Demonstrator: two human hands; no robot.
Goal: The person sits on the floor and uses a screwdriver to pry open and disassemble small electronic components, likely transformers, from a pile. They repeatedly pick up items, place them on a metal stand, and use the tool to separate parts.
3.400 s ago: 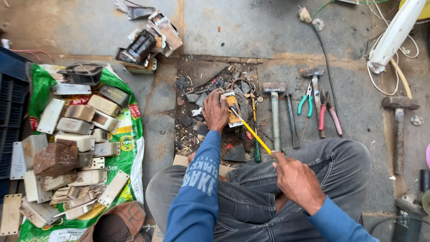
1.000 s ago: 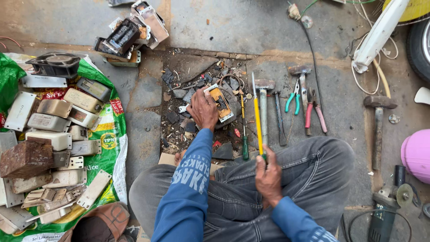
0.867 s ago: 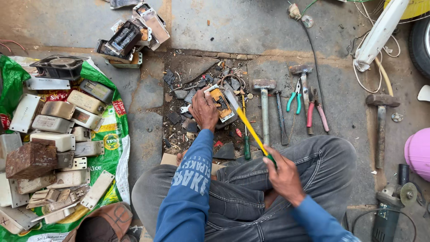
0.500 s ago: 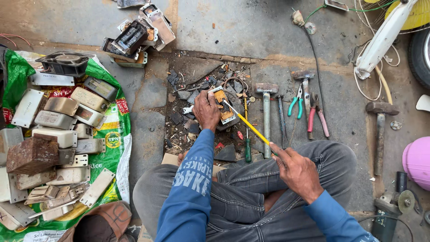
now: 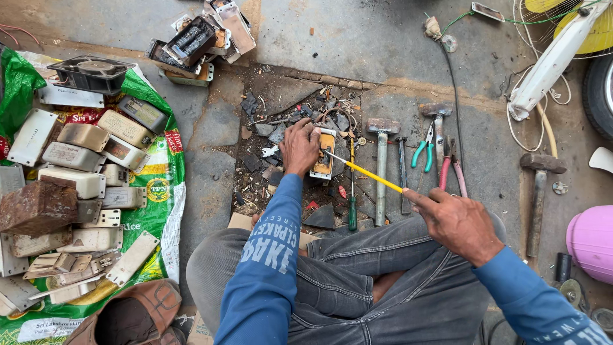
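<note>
Yellow along its shaft, the screwdriver [image 5: 364, 171] runs slantwise from the right hand [image 5: 456, 223] up and leftward to a small orange-and-white electrical unit [image 5: 323, 155], where its tip meets the top edge. The right hand is closed around the handle end, forefinger stretched along the shaft. The left hand [image 5: 299, 147] is pressed down with its fingers curled on the left side of the unit, pinning it to the dark slab [image 5: 281, 96] on the floor. Broken black bits and scraps [image 5: 265, 150] lie scattered around the left hand, mostly to its left and beyond it.

Just right of the unit, between the two hands, a green-handled screwdriver [image 5: 351, 191] lies on the floor, and beside that a hammer [image 5: 382, 172] with its head away from the person. Further right, beyond the right hand, lie teal-handled pliers [image 5: 423, 150], red-handled pliers [image 5: 450, 169] and a second hammer [image 5: 538, 191]. A pink round object [image 5: 590, 243] sits at the far right edge.

Well to the left of the left hand, a green printed sack [image 5: 159, 191] is spread on the floor, loaded with many old pale rectangular casings [image 5: 83, 182]. Both knees in grey jeans [image 5: 357, 287] fold below the hands.
</note>
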